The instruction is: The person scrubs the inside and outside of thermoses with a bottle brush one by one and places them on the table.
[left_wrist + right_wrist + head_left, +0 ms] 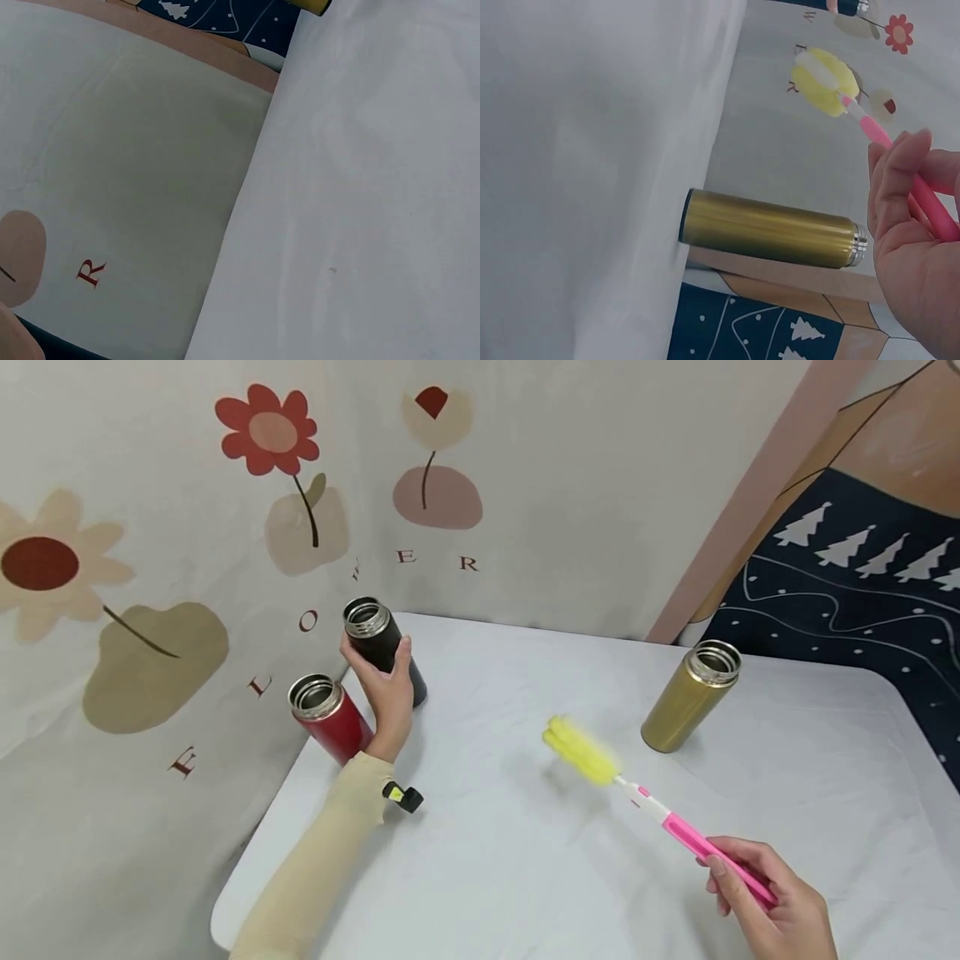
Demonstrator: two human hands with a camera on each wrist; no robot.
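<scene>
In the head view my left hand (387, 697) grips a black bottle (378, 647) with an uncapped steel mouth, at the table's far left. Just left of that wrist stands a red bottle (335, 724), also without a lid. My right hand (772, 893) holds a bottle brush (686, 832) by its pink handle, near the front right. The brush's yellow sponge head (581, 750) points up and left above the table. A gold bottle (686, 702), open at the top, stands at the back right. In the right wrist view, fingers (900, 176) curl round the pink handle.
The table (480, 860) has a white cover. Behind it and to the left hangs a pale cloth (585, 510) printed with flowers and letters. A dark blue cloth (847, 602) with white trees hangs at the back right.
</scene>
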